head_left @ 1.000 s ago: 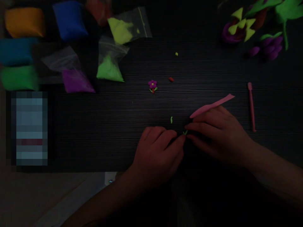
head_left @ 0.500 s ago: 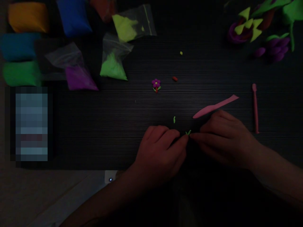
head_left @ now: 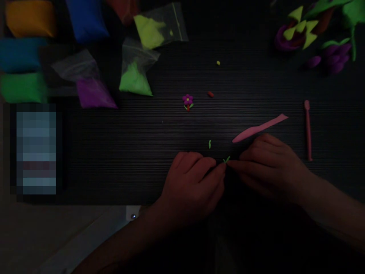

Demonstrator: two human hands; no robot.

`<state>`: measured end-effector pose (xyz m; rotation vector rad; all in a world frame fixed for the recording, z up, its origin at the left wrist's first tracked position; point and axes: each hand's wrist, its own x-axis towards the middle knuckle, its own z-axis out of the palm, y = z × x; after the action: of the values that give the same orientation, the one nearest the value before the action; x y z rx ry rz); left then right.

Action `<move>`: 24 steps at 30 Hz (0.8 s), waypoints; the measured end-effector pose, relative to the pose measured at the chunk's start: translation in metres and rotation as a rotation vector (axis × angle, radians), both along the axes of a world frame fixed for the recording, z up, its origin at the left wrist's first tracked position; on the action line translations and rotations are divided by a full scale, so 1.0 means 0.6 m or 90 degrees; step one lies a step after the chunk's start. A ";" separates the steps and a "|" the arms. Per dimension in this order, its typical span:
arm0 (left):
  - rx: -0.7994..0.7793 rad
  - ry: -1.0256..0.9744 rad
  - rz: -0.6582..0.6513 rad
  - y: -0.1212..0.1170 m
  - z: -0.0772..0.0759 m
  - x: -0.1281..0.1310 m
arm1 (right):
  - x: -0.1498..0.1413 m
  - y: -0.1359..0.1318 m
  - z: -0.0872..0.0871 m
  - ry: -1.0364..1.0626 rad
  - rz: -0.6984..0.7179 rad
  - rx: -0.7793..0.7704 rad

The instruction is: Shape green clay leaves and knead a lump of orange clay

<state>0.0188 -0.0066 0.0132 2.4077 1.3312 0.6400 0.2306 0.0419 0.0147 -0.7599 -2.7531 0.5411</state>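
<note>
Between my two hands is a tiny V-shaped piece of green clay [head_left: 227, 160], like a pair of leaves. My left hand [head_left: 194, 182] is closed, its thumb and index fingertips pinching the lower end of that piece. From the other side my right hand [head_left: 270, 165] meets the same end with its fingertips pressed together; the exact contact is too small to see clearly. A short green clay strip [head_left: 210, 144] lies just beyond my left hand. Past my right knuckles rests a pink clay knife [head_left: 258, 128]. Farther off lies a small clay flower [head_left: 188, 100] with purple petals, red stem and green leaves.
A red clay bit [head_left: 210, 94] and a yellow crumb [head_left: 218, 63] lie mid-table. At right is a pink stick tool [head_left: 308, 131]. Bagged clay, such as the purple bag [head_left: 92, 93], fills the upper left above a blurred-out device [head_left: 37, 148]. Purple clay grapes [head_left: 336, 59] sit upper right.
My right hand has drawn back a little from the pink knife and lowered its fingertips to the base of the green piece. The left hand keeps its pinch. The view has shifted slightly.
</note>
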 end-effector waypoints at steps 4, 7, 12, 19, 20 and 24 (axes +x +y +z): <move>0.001 0.001 0.004 0.000 0.000 0.000 | 0.000 -0.001 0.000 0.002 -0.007 0.010; 0.002 0.011 0.005 0.000 0.001 0.002 | 0.000 -0.001 0.001 0.010 -0.007 0.009; 0.007 0.013 0.002 0.001 0.001 0.002 | -0.001 -0.002 0.000 0.013 -0.003 0.002; 0.008 0.024 -0.003 0.000 0.002 0.002 | -0.002 -0.004 0.001 0.008 -0.003 0.006; 0.007 0.026 -0.004 0.000 0.002 0.003 | -0.002 -0.005 0.001 0.008 -0.003 0.007; 0.009 0.031 -0.009 0.001 0.003 0.003 | -0.006 -0.009 0.001 0.001 -0.013 0.011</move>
<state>0.0206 -0.0060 0.0152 2.4568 1.3315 0.5939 0.2272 0.0362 0.0154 -0.7825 -2.7421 0.5129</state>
